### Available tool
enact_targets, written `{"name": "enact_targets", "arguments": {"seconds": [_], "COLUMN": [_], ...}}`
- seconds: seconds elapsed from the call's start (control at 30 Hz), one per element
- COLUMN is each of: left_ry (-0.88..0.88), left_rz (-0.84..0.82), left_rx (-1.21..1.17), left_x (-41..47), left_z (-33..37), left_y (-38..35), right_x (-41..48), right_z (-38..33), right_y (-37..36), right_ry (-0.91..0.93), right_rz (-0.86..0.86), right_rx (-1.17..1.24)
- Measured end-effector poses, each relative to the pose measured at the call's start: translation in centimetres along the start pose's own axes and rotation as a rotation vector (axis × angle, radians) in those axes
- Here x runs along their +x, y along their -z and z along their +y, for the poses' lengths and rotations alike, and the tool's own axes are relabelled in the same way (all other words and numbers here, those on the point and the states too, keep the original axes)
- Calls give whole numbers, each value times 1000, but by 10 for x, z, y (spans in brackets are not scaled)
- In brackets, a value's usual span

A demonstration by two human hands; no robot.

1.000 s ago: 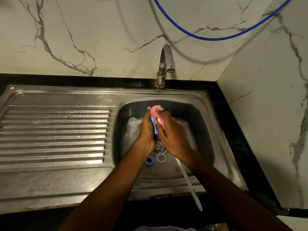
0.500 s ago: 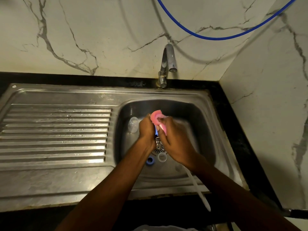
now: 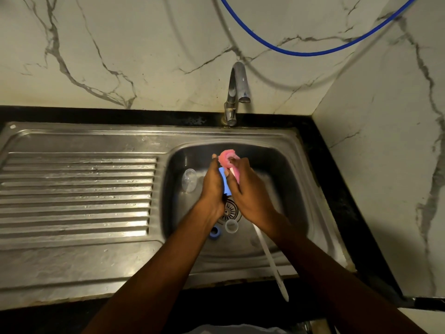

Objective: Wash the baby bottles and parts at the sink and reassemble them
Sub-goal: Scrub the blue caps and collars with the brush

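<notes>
Left hand (image 3: 213, 183) is gripping blue bottle part (image 3: 225, 185), fingers curled round it. Right hand (image 3: 251, 192) is pinching pink sponge (image 3: 227, 159) against it.

only one cam here, worn on the head, wide-angle, pointing forward and steeply down into the sink (image 3: 277, 141) from its front edge, close in over it, facing the tap (image 3: 237, 88) and the marble back wall (image 3: 144, 56)

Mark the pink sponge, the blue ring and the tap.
pink sponge (image 3: 226, 157): head view, its top fold.
blue ring (image 3: 216, 234): head view, its visible rim.
tap (image 3: 237, 74): head view, its curved spout.
</notes>
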State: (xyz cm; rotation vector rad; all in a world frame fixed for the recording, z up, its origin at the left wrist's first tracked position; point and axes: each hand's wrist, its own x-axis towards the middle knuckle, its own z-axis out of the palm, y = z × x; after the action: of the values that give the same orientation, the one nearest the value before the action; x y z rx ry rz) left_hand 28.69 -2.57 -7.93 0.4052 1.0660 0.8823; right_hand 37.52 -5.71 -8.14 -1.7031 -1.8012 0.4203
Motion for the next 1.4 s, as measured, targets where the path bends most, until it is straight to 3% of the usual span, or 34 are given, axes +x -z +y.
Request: {"name": "enact_targets", "arguments": {"seconds": [0.17,0.27,0.53,0.63,0.77,0.87,1.0,1.13,1.27,1.4], "left_ry": [32,-14,-45,3,3,-18,-17,23,-21,30], "left_rz": [124,194,158,130,-12,43,155,175,126,134], "left_rx": [-77,-72,-73,-33,-14,-4,-41,-38,-70,-39], "left_x": [7,9,12,11,10,13,15,12,6,5], "left_z": [-2,0,0,-3,-4,-1,1,-5,3,-1], "left_y": [3,6,2,2,-3,-3,2,2,1,-2], "right_x": [-4,-10,-7,4,11,5,-10,-1,-14,5], "right_z": [5,0,2,11,8,1,-4,-2,-8,2], "right_y": [-1,2,4,6,3,0,3,7,8,10], "right_ry": [-36,74,116,41,-20,-85,21,-73,108,-64], "right_rz": [-7,-34,-3,81,33,39,-62,-6,-72,6], "right_rx": [49,8,-21,-71,-100,-20,-26,-11,-57,-40]}}
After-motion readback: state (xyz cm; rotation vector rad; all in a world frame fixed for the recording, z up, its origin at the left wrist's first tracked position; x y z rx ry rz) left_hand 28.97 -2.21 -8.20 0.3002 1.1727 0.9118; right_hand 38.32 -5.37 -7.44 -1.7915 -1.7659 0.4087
